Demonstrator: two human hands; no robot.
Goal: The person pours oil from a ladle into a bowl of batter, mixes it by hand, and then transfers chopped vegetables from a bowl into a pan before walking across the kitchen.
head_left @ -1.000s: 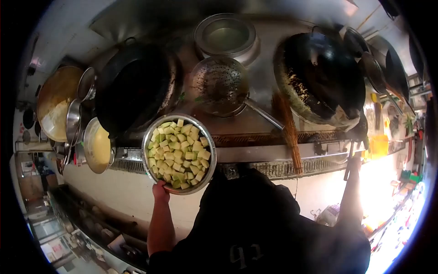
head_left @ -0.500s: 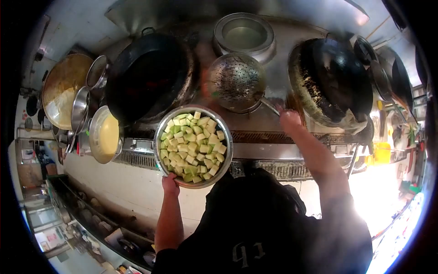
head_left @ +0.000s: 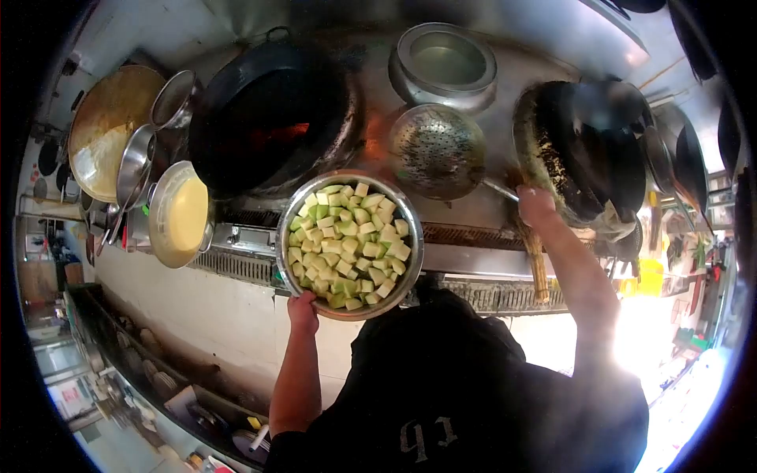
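My left hand (head_left: 303, 312) is closed on the lower left rim of a round steel bowl (head_left: 418, 268). The bowl is heaped with pale green diced vegetable (head_left: 347, 248), perhaps squash, and is tilted so its contents face me. In my right hand (head_left: 536, 206) is the handle of a perforated skimmer (head_left: 438, 150), my fingers wrapped round it. The skimmer's round pan hangs over the stove top (head_left: 489, 217), between two large woks. A bamboo brush (head_left: 536, 268) lies just below my right hand, partly hidden by it.
A dark wok (head_left: 252, 102) with an orange glow inside sits left; a blackened wok (head_left: 587, 150) is on the right. Behind the skimmer stands a metal pot (head_left: 406, 59) of liquid. A container of yellow liquid (head_left: 187, 221) and several pans (head_left: 136, 165) crowd the left.
The whole view has shifted, moving the stove items rightward in the picture. The skimmer sits slightly farther from the pot. The orange glow in the left wok is brighter, and more of the brush shows.
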